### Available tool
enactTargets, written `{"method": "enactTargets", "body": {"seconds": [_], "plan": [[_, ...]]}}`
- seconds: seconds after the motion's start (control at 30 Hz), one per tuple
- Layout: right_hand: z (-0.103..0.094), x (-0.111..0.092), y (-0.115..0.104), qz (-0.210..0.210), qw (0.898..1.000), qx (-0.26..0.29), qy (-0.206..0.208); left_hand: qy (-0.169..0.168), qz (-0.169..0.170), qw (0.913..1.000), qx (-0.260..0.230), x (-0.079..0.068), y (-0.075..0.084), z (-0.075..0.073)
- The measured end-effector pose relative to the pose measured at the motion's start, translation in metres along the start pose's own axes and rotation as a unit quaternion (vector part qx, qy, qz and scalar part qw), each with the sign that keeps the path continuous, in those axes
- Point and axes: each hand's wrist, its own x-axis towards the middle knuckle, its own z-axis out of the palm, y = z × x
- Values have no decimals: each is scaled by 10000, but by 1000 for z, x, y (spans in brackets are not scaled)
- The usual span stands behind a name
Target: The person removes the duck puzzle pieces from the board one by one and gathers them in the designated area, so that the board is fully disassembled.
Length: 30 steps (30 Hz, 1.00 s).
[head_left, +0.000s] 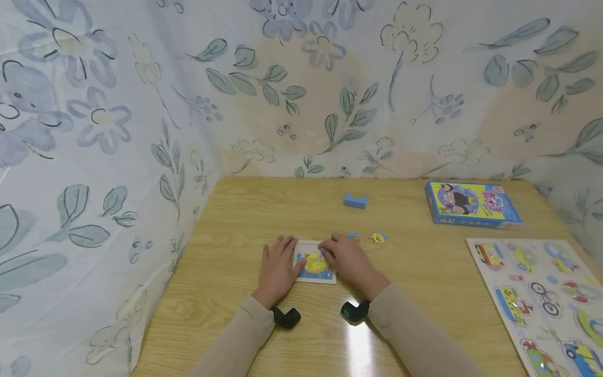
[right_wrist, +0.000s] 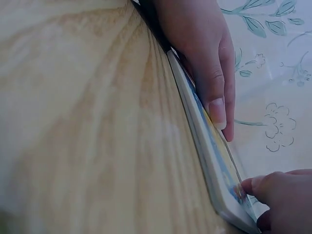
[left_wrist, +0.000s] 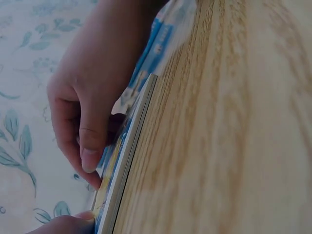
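A small framed jigsaw puzzle (head_left: pixel 315 266) with a yellow duck on blue lies flat on the table, between the two hands. My left hand (head_left: pixel 279 268) rests along its left edge, fingers stretched forward and the thumb (right_wrist: pixel 217 113) lying on the picture. Over the upper right of the puzzle, my right hand (head_left: pixel 352 262) bends its fingers down to the surface. In the left wrist view its index fingertip (left_wrist: pixel 95 180) touches the picture; whether a piece is pinched there is hidden. Beyond the right hand lie a yellow-and-blue puzzle piece (head_left: pixel 379 237) and a partly covered piece (head_left: pixel 354 236).
A blue notched block (head_left: pixel 355 201) sits farther back on the wooden table (head_left: pixel 226 314). At the back right lies a blue and yellow box (head_left: pixel 472 204). A large picture board (head_left: pixel 513 277) with vehicle shapes occupies the right side. Flowered cloth (head_left: pixel 301 104) hangs behind and to the left.
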Motion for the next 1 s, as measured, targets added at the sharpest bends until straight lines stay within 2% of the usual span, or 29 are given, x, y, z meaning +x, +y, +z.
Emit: {"method": "enactTargets", "body": {"seconds": [0.2, 0.33, 0.4, 0.5, 0.67, 0.77, 0.87, 0.93, 1.0], "plan": [[-2, 2, -1, 196, 9996, 29, -184, -96, -55, 9999, -2, 2, 1, -4], [-3, 1, 2, 202, 9992, 348, -18, -106, -62, 9999, -41, 2, 1, -6], [-3, 0, 4, 27, 9990, 396, 207, -129, -81, 9999, -38, 2, 1, -6], [0, -1, 9, -313, 9958, 395, 760, -127, -92, 9999, -31, 2, 1, -7], [-9, -11, 24, -564, 9796, 1086, 1592, -58, -83, 9999, -66, 0, 3, -4], [-28, -25, 46, -339, 9713, 1362, 1919, -81, -107, 9998, -143, -1, 3, -2], [-48, -43, 79, 268, 9696, 1101, 2170, -111, -120, 9997, -158, -1, 3, -3], [-59, -55, 100, 768, 9692, 887, 2165, -120, -130, 9997, -163, 1, 3, -4], [-65, -66, 117, 1231, 9707, 673, 1951, -102, -112, 9998, -117, 2, 2, -6]]}}
